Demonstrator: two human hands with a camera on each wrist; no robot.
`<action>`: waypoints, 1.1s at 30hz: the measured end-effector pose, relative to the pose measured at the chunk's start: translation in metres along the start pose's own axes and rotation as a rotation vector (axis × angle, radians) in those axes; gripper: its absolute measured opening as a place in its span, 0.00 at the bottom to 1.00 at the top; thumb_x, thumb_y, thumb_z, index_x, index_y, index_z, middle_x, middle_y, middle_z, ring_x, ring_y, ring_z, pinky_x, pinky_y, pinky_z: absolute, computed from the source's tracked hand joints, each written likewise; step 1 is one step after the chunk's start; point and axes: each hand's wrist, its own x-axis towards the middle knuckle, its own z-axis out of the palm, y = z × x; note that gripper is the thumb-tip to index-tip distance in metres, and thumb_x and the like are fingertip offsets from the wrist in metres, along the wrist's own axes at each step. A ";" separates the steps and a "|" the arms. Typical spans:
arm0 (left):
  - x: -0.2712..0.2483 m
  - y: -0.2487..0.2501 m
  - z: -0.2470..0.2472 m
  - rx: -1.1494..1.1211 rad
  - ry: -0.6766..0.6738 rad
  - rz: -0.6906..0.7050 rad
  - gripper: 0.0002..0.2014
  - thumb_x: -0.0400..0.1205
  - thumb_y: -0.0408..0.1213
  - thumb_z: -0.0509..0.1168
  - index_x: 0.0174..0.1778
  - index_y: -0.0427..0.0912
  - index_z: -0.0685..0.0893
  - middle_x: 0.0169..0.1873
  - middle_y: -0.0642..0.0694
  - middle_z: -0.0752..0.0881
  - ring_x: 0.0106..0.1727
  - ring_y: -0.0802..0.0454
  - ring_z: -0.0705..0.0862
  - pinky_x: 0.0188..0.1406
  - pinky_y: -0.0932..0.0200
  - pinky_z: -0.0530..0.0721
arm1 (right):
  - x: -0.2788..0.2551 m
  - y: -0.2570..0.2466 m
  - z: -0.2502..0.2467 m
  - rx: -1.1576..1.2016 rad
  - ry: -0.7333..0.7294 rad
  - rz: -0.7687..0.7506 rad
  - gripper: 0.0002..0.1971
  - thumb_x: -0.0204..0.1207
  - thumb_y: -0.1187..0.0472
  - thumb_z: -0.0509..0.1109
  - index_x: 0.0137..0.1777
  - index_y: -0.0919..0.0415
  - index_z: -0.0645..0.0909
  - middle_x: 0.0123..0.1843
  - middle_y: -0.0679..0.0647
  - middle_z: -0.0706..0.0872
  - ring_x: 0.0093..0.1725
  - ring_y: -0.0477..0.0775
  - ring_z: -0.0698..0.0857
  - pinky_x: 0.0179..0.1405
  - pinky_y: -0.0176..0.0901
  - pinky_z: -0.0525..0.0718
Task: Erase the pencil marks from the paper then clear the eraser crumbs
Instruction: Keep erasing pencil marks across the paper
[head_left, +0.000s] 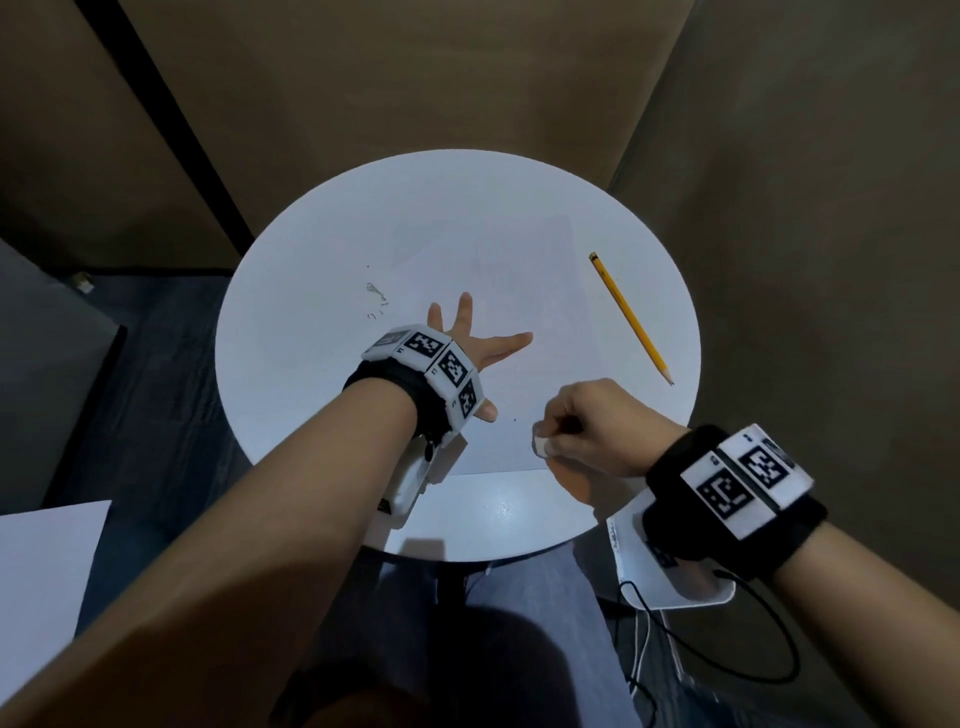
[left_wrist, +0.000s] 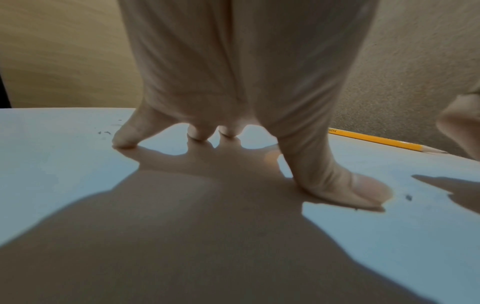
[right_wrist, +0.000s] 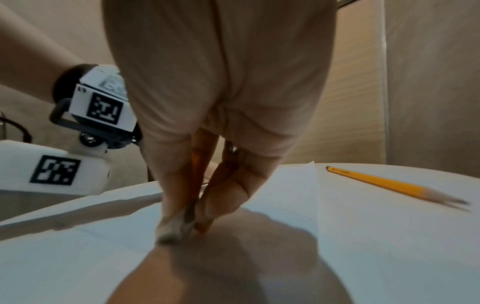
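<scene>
The round white bench (head_left: 291, 364) fills the middle of the head view, standing on dark blue flooring with brown panels behind it. The paper (head_left: 498, 426) lies flat across the bench's centre; its near edge shows as a faint line just short of the bench's near rim, and its right edge runs just left of the pencil. Faint grey pencil marks (head_left: 485, 270) remain on the far half of the sheet.

The left hand (head_left: 467, 345) rests on the paper with fingers straight and spread, its fingertips (left_wrist: 124, 139) pressing down to pin the sheet; it holds nothing. The right hand (head_left: 597, 421) is near the paper's near edge, its grip clamped on the small white eraser (head_left: 540, 446), pinched between thumb and fingers with the eraser's grubby tip (right_wrist: 174, 230) touching or all but touching the sheet.

The marks lie ahead of the eraser, farther from the person and slightly left, beyond the left hand's index finger; the right hand, already holding the eraser, is the 1 to reach them.

The yellow pencil (head_left: 631, 318) lies diagonally on the bench to the right, point toward the person. Dark eraser crumbs (head_left: 375, 297) sit in a small cluster left of the left hand, with 1 or 2 specks (left_wrist: 408, 197) near the thumb.
</scene>
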 end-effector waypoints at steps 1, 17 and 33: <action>0.000 0.000 0.000 0.007 0.001 0.002 0.51 0.72 0.52 0.75 0.79 0.73 0.43 0.79 0.38 0.27 0.76 0.20 0.32 0.68 0.18 0.51 | -0.001 -0.001 -0.003 -0.028 -0.043 0.008 0.03 0.75 0.63 0.70 0.40 0.58 0.83 0.35 0.40 0.77 0.33 0.36 0.74 0.31 0.20 0.69; -0.002 0.002 -0.004 0.039 -0.011 -0.005 0.52 0.72 0.54 0.75 0.79 0.72 0.42 0.79 0.36 0.27 0.76 0.20 0.32 0.68 0.18 0.51 | 0.017 -0.004 -0.005 0.066 0.084 -0.009 0.06 0.76 0.61 0.71 0.46 0.63 0.86 0.45 0.51 0.86 0.43 0.45 0.79 0.37 0.22 0.70; 0.000 -0.003 -0.002 -0.027 -0.022 0.027 0.58 0.59 0.69 0.74 0.78 0.73 0.42 0.79 0.36 0.26 0.75 0.18 0.32 0.65 0.15 0.51 | 0.002 0.008 -0.011 0.028 -0.098 0.058 0.06 0.73 0.62 0.73 0.35 0.56 0.81 0.35 0.43 0.82 0.38 0.43 0.80 0.34 0.28 0.73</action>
